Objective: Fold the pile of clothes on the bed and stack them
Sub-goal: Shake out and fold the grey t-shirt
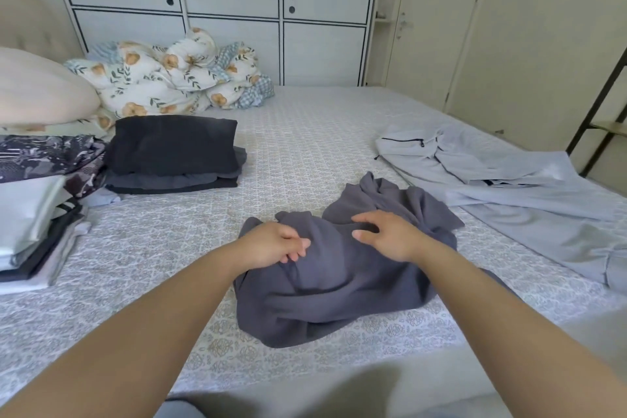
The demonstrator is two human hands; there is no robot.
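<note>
Now our left hand (276,244) curls its fingers around a bunch of the dark gray shirt (334,276) lying crumpled mid-bed (305,132). Our right hand (385,234) rests on it, fingers loosely spread. Folded stacks (173,153) sit at ten o'clock.

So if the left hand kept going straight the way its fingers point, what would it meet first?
Probably the right hand: the left hand rests on the grey shirt with curled fingers aimed rightward across it. Depth is unclear, so it might pass just short.
</note>
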